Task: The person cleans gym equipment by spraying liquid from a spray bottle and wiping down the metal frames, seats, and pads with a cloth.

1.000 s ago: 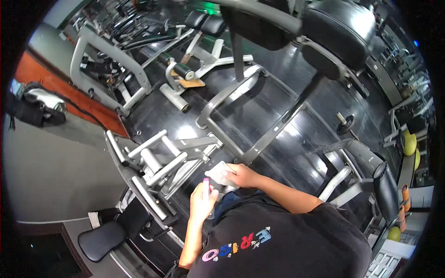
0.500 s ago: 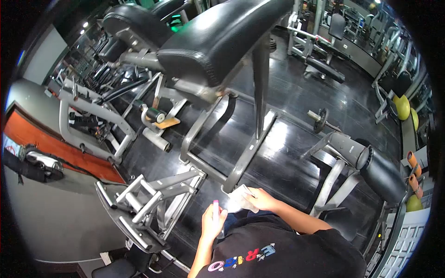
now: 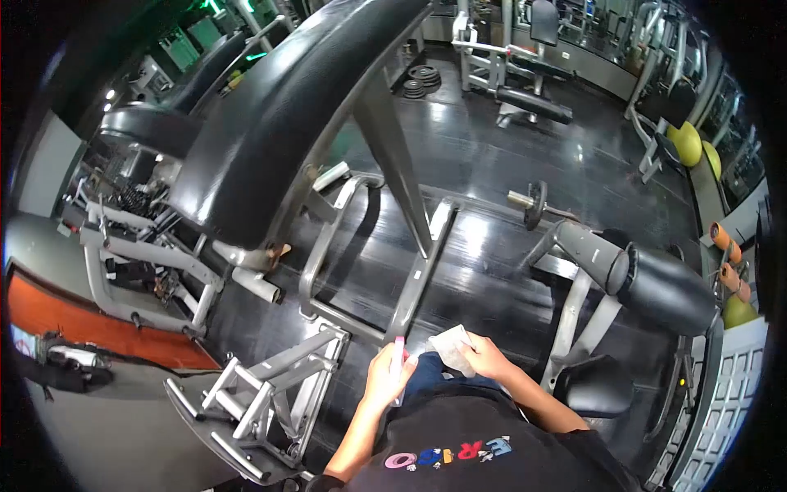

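Observation:
My left hand [image 3: 384, 379] is closed around a slim white object with a pink tip [image 3: 398, 353], held upright; its exact kind I cannot make out. In my right hand [image 3: 487, 359] is a whitish cloth [image 3: 450, 346], pinched at its edge and hanging in front of my waist. The two hands are a short way apart. Just beyond them stands the grey metal frame [image 3: 414, 287] of a bench, whose long black padded seat [image 3: 279, 115] slopes up across the upper left. Neither hand touches the pad.
A grey step-like metal rack [image 3: 270, 385] stands at lower left. To the right are a black roller pad [image 3: 668, 287] and a small black seat [image 3: 592, 385]. A barbell with a plate [image 3: 536, 205] lies farther off. Yellow balls [image 3: 684, 144] line the right wall.
My view has shifted, so the bench pad now appears lower and farther left. Both hands have moved slightly rightward in view, still holding the pink-tipped object and the cloth.

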Demonstrator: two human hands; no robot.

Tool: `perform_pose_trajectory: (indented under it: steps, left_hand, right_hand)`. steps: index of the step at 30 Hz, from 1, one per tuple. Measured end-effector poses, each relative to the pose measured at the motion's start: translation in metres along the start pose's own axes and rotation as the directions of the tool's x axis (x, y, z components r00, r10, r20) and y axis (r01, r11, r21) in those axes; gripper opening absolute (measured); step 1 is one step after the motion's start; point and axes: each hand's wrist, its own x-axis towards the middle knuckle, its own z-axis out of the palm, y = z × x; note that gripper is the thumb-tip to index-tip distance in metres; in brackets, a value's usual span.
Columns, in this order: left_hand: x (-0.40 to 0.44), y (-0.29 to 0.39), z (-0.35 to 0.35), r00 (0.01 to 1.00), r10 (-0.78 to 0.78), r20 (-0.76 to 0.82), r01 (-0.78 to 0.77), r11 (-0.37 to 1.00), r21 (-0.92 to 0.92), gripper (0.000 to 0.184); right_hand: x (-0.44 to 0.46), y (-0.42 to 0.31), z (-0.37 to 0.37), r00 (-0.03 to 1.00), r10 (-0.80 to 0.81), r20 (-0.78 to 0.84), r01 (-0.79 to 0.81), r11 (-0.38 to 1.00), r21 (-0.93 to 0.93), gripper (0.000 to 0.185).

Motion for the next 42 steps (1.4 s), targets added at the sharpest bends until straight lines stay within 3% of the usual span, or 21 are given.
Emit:
perform_pose_trajectory:
  steps: [7, 9, 16, 21, 31, 34, 36, 38, 42]
  left_hand:
    - [0.078, 0.007, 0.015, 0.996, 0.005, 0.091, -0.001, 0.999, -0.05, 0.024]
    - [0.099, 0.007, 0.014, 0.995, -0.01, 0.101, 0.017, 0.997, -0.07, 0.026]
    - [0.186, 0.013, 0.018, 0.993, 0.068, 0.096, -0.059, 0.994, -0.088, 0.025]
    - [0.249, 0.032, 0.021, 0.974, 0.193, 0.123, -0.189, 0.981, -0.04, 0.022]
    - [0.332, 0.041, 0.05, 0.979, 0.154, 0.133, -0.14, 0.984, -0.114, 0.023]
    - [0.366, 0.049, 0.07, 0.985, 0.12, 0.128, -0.108, 0.99, -0.092, 0.023]
    - [0.4, 0.057, 0.085, 0.984, 0.135, 0.115, -0.125, 0.988, -0.096, 0.024]
    - [0.431, 0.072, 0.098, 0.987, 0.085, 0.135, -0.077, 0.995, -0.06, 0.025]
    - [0.496, 0.098, 0.117, 0.98, 0.096, 0.172, -0.086, 0.994, -0.064, 0.027]
  right_hand:
    - [0.043, 0.002, -0.044, 0.987, 0.034, -0.154, -0.02, 0.996, 0.091, 0.031]
    - [0.064, -0.006, -0.056, 0.987, 0.024, -0.156, -0.023, 1.0, 0.006, 0.032]
    - [0.141, -0.025, -0.095, 0.992, 0.073, -0.107, -0.074, 0.997, -0.002, 0.032]
    - [0.194, -0.021, -0.132, 0.986, 0.097, -0.138, -0.11, 0.99, -0.091, 0.036]
    - [0.29, 0.0, -0.197, 0.985, -0.025, -0.168, 0.036, 0.997, 0.063, 0.035]
    - [0.323, 0.009, -0.234, 0.987, -0.012, -0.16, 0.012, 1.0, -0.002, 0.035]
    - [0.355, 0.02, -0.262, 0.993, 0.068, -0.099, -0.058, 0.993, 0.106, 0.036]
    - [0.381, 0.026, -0.287, 0.988, 0.106, -0.114, -0.11, 0.994, -0.025, 0.036]
    - [0.421, -0.017, -0.348, 0.997, 0.04, -0.071, -0.035, 0.997, 0.064, 0.037]
